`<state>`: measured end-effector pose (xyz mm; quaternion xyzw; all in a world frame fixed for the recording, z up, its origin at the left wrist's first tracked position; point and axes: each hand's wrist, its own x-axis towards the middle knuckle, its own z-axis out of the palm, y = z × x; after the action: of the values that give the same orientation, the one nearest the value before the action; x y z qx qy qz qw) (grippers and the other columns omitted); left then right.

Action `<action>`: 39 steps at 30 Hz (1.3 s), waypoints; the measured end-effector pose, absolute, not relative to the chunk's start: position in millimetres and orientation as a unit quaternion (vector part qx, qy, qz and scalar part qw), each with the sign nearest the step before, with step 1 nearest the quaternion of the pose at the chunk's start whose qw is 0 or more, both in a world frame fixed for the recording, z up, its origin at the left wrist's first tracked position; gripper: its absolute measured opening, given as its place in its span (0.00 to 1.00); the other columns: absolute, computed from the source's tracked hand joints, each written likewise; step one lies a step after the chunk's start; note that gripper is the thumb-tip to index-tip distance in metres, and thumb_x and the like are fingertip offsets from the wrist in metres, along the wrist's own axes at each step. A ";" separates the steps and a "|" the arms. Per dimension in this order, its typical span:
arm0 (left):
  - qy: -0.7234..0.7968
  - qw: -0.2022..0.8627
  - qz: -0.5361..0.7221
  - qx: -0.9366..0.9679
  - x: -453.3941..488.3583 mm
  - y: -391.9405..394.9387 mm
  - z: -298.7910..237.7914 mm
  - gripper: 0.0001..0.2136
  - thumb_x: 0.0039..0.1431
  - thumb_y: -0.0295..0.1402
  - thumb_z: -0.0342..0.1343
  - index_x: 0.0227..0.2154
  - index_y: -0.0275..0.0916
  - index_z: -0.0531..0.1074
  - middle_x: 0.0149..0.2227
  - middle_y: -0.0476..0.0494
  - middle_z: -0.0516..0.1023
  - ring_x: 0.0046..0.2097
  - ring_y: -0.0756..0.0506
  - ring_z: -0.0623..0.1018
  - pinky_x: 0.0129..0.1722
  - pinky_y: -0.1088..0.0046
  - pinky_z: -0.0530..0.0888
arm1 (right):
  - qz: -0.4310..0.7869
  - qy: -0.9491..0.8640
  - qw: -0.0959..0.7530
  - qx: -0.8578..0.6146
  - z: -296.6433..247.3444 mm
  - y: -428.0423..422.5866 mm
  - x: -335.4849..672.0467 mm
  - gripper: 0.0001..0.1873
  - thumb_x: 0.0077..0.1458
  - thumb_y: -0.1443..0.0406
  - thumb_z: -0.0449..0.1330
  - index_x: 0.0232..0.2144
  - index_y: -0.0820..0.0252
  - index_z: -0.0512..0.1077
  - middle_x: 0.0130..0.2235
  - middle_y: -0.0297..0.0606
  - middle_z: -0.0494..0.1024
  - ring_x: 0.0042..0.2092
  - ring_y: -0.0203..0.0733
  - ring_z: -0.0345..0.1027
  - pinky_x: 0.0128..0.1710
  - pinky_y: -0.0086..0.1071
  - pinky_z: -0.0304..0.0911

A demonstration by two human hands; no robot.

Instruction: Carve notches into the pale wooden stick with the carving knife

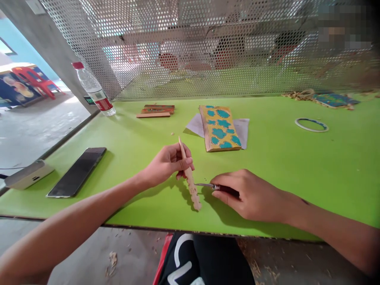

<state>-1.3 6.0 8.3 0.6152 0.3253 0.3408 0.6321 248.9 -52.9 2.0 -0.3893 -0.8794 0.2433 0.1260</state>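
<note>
The left hand [175, 158] has its grip closed on a pale wooden stick [190, 180], thumb and fingers pinching its upper part. The stick is held at a slant above the worktop [282, 158] — pointed end up and away from the person, notched end down and toward the near edge. Both edges of its lower part show scalloped cuts.

The right hand [252, 194] has its grip wrapped around the dark handle of a small knife [216, 187]. The blade points left, its tip at the notched edge of the stick; whether it touches cannot be confirmed.

Beyond the hands, a yellow block with blue patches [221, 128] lies on a sheet of paper [244, 128]. Thin wooden strips [157, 111] lie to its left. A clear bottle with a red cap [96, 89] stands at the far left, near the perforated screen [178, 85]. Nearer on that side are a smartphone [77, 172] and a pale box [28, 174]. A tape ring [310, 129] lies at the right — flat on the worktop.
</note>
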 end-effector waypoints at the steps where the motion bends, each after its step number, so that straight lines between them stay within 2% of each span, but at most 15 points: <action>1: 0.327 0.631 0.341 0.615 -1.1 5.7 8.3 0.19 0.55 0.42 0.70 0.32 0.35 0.68 0.28 0.46 0.79 0.25 0.52 0.76 0.20 0.79 0.72 | 0.243 -0.881 0.126 -0.385 1.6 -53.1 249.1 0.12 0.68 0.63 0.53 0.39 0.60 0.76 0.31 0.37 0.78 0.30 0.41 0.65 0.31 0.35 0.54; 9: 0.341 0.622 0.343 0.616 -0.6 5.2 7.7 0.19 0.55 0.43 0.70 0.32 0.35 0.68 0.28 0.45 0.79 0.24 0.52 0.76 0.20 0.79 0.71 | 0.264 -0.883 0.089 -0.379 6.4 -53.5 251.4 0.12 0.68 0.63 0.54 0.36 0.59 0.75 0.31 0.36 0.78 0.30 0.40 0.65 0.31 0.34 0.54; 14: 0.343 0.618 0.345 0.618 0.1 3.4 9.6 0.19 0.54 0.43 0.71 0.32 0.35 0.68 0.27 0.46 0.78 0.24 0.52 0.76 0.20 0.79 0.72 | 0.254 -0.882 0.106 -0.382 5.0 -53.4 251.1 0.11 0.69 0.63 0.54 0.40 0.59 0.76 0.32 0.37 0.79 0.31 0.41 0.66 0.31 0.34 0.54; 26: 0.325 0.625 0.350 0.617 -0.3 4.4 7.4 0.19 0.56 0.43 0.70 0.33 0.34 0.68 0.28 0.46 0.79 0.25 0.53 0.76 0.20 0.80 0.72 | 0.275 -0.887 0.122 -0.352 3.0 -50.0 251.0 0.11 0.68 0.62 0.55 0.41 0.60 0.77 0.34 0.39 0.80 0.32 0.41 0.68 0.33 0.34 0.56; 35: 0.310 0.631 0.349 0.620 -1.5 4.6 6.7 0.17 0.57 0.41 0.69 0.33 0.35 0.68 0.29 0.45 0.80 0.24 0.53 0.76 0.20 0.79 0.72 | 0.282 -0.890 0.089 -0.347 9.6 -51.2 250.7 0.09 0.68 0.65 0.56 0.37 0.59 0.76 0.33 0.37 0.80 0.31 0.40 0.68 0.31 0.33 0.55; 39: 0.312 0.629 0.350 0.620 -1.4 3.5 8.4 0.17 0.57 0.41 0.69 0.33 0.35 0.68 0.29 0.45 0.80 0.25 0.52 0.76 0.20 0.79 0.72 | 0.269 -0.890 0.107 -0.352 9.3 -50.9 250.5 0.10 0.68 0.64 0.56 0.38 0.60 0.76 0.33 0.38 0.80 0.31 0.41 0.68 0.32 0.34 0.56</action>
<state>-1.4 3.5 8.4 0.6201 0.3117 0.3500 0.6291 250.5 -50.9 9.3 -0.3523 -0.8900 0.2692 0.1065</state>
